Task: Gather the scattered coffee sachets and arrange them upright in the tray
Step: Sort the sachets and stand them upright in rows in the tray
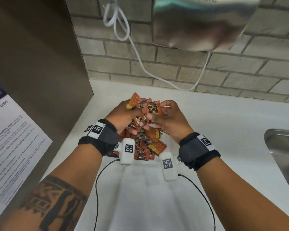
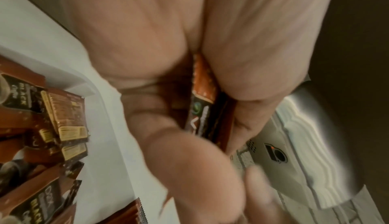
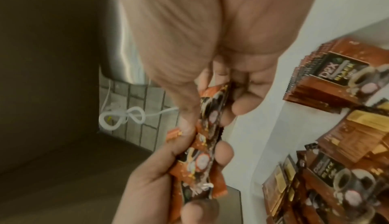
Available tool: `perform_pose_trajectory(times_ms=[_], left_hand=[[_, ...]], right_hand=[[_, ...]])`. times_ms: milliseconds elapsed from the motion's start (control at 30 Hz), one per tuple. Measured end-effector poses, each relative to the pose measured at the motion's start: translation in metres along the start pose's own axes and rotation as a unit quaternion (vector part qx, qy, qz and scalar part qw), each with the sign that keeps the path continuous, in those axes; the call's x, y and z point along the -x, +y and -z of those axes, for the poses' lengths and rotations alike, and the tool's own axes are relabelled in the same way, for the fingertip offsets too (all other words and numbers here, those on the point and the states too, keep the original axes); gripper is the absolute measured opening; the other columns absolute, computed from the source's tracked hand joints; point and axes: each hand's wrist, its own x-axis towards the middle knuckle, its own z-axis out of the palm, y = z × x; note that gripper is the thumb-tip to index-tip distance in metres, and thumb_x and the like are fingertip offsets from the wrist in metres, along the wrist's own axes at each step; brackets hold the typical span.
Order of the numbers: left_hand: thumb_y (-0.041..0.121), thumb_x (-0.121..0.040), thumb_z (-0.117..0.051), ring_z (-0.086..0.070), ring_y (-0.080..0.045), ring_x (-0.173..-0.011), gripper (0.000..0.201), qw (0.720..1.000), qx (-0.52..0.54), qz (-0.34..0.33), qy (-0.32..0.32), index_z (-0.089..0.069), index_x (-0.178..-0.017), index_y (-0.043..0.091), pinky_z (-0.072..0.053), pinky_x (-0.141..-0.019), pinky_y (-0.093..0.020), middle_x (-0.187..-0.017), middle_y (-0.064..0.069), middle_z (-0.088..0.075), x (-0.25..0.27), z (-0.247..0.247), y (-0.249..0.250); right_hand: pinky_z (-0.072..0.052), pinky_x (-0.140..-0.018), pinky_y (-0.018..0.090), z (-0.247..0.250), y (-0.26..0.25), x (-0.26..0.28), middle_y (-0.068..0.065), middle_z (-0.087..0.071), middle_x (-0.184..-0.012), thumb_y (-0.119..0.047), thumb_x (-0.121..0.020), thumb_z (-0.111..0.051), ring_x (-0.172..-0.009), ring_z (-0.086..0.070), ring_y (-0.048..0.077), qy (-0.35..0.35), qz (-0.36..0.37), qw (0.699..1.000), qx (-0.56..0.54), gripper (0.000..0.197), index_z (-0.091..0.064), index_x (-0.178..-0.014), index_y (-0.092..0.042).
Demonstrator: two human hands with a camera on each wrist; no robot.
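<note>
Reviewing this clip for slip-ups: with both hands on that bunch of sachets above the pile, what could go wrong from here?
1. The left hand and right hand share one fanned bunch of sachets; a loose one could slip out and fall onto the pile below.
2. The held sachets face different ways, so some may go in upside down or reversed.
3. The sink lies close on the right; a dropped sachet might slide toward it.

I see a white tabletop [image 1: 207, 117] running back to a brick wall. Directly below my left hand [image 1: 123, 117] and right hand [image 1: 167, 120] lies a loose heap of orange-brown coffee sachets [image 1: 150, 145], overlapping, some face up, some showing their backs. A steel sink [image 1: 284, 157] is set into the surface well to the right of my right hand. Whether a tray sits under the heap I cannot tell.
</note>
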Motion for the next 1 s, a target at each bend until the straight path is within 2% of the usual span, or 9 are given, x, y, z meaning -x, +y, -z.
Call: perform_pose_trajectory(times_ms=[133, 233, 300, 433, 500, 600, 833, 900, 1000], left_hand=[[0.022, -0.097, -0.064, -0.072, -0.043, -0.086, 0.027, 0.999, 0.001, 0.011, -0.052, -0.063, -0.123, 0.017, -0.046, -0.041, -0.025, -0.105, -0.015, -0.074, -0.006, 0.018, 0.000], [0.019, -0.095, -0.067, -0.069, -0.049, -0.093, 0.030, 0.998, -0.005, 0.023, -0.066, -0.063, -0.124, 0.016, -0.043, -0.039, -0.024, -0.108, -0.020, -0.072, -0.008, 0.034, 0.000], [0.020, -0.095, -0.067, -0.072, -0.045, -0.085, 0.030, 0.996, -0.009, 0.030, -0.084, -0.063, -0.124, 0.019, -0.042, -0.039, -0.022, -0.105, -0.017, -0.075, -0.008, 0.041, 0.000], [0.025, -0.092, -0.070, -0.075, -0.036, -0.076, 0.030, 0.993, -0.024, 0.035, -0.108, -0.065, -0.121, 0.021, -0.042, -0.038, -0.019, -0.098, -0.014, -0.077, -0.006, 0.042, 0.006], [0.030, -0.090, -0.073, -0.075, -0.036, -0.077, 0.032, 0.993, -0.036, 0.034, -0.106, -0.066, -0.119, 0.018, -0.041, -0.039, -0.019, -0.096, -0.014, -0.077, -0.007, 0.037, 0.008], [0.043, -0.092, -0.067, -0.075, -0.039, -0.081, 0.037, 0.994, -0.033, 0.048, -0.090, -0.067, -0.115, 0.014, -0.040, -0.040, -0.019, -0.091, -0.016, -0.077, -0.009, 0.027, 0.009], [0.044, -0.100, -0.055, -0.073, -0.044, -0.087, 0.033, 0.996, 0.041, 0.070, -0.031, -0.073, -0.115, 0.021, -0.035, -0.037, -0.019, -0.100, -0.015, -0.076, -0.011, 0.018, 0.003], [0.043, -0.098, -0.059, -0.072, -0.045, -0.086, 0.029, 0.998, 0.012, 0.053, -0.011, -0.075, -0.111, 0.024, -0.036, -0.038, -0.020, -0.099, -0.013, -0.077, -0.011, 0.015, -0.001], [0.046, -0.092, -0.067, -0.068, -0.038, -0.068, 0.030, 0.999, -0.011, 0.034, -0.001, -0.077, -0.104, 0.021, -0.038, -0.038, -0.022, -0.093, -0.015, -0.076, -0.013, 0.004, -0.003]], right_hand=[[-0.054, -0.061, 0.030, -0.011, -0.008, -0.007, 0.005, -0.070, -0.096, -0.015, -0.085, -0.079, -0.073, -0.072, 0.021, 0.042, -0.023, 0.999, 0.026, 0.038, -0.048, -0.105, -0.023], [-0.063, -0.074, 0.042, -0.007, -0.009, -0.012, 0.008, -0.075, -0.099, -0.012, -0.082, -0.075, -0.084, -0.075, 0.025, 0.057, -0.041, 0.996, 0.056, 0.027, -0.062, -0.106, -0.015], [-0.061, -0.082, 0.047, -0.005, -0.011, -0.013, 0.008, -0.076, -0.097, -0.010, -0.078, -0.077, -0.087, -0.075, 0.024, 0.076, -0.063, 0.993, 0.062, 0.032, -0.058, -0.104, -0.012], [-0.058, -0.090, 0.043, -0.010, -0.017, -0.007, 0.003, -0.069, -0.103, -0.007, -0.098, -0.059, -0.091, -0.070, 0.019, 0.018, -0.062, 0.997, -0.033, 0.025, -0.045, -0.118, -0.012], [-0.060, -0.088, 0.041, -0.014, -0.021, -0.003, -0.001, -0.063, -0.112, -0.024, -0.095, -0.066, -0.100, -0.067, 0.019, -0.032, -0.048, 0.998, -0.010, 0.040, -0.046, -0.130, -0.017], [-0.060, -0.086, 0.044, -0.016, -0.020, -0.003, 0.006, -0.068, -0.118, -0.019, -0.086, -0.077, -0.106, -0.070, 0.024, -0.079, -0.028, 0.996, 0.034, 0.048, -0.054, -0.129, -0.020], [-0.057, -0.092, 0.048, -0.003, -0.018, -0.006, 0.007, -0.068, -0.098, -0.004, -0.100, -0.055, -0.096, -0.073, 0.025, -0.055, -0.028, 0.998, -0.008, 0.028, -0.058, -0.123, -0.020], [-0.058, -0.090, 0.048, -0.003, -0.017, -0.005, 0.004, -0.067, -0.094, -0.016, -0.096, -0.066, -0.090, -0.074, 0.022, -0.057, -0.022, 0.998, -0.001, 0.028, -0.055, -0.122, -0.019], [-0.059, -0.085, 0.042, -0.010, -0.015, -0.005, -0.002, -0.066, -0.093, -0.030, -0.071, -0.090, -0.086, -0.069, 0.014, -0.060, -0.021, 0.996, 0.067, 0.062, -0.053, -0.120, -0.022]])
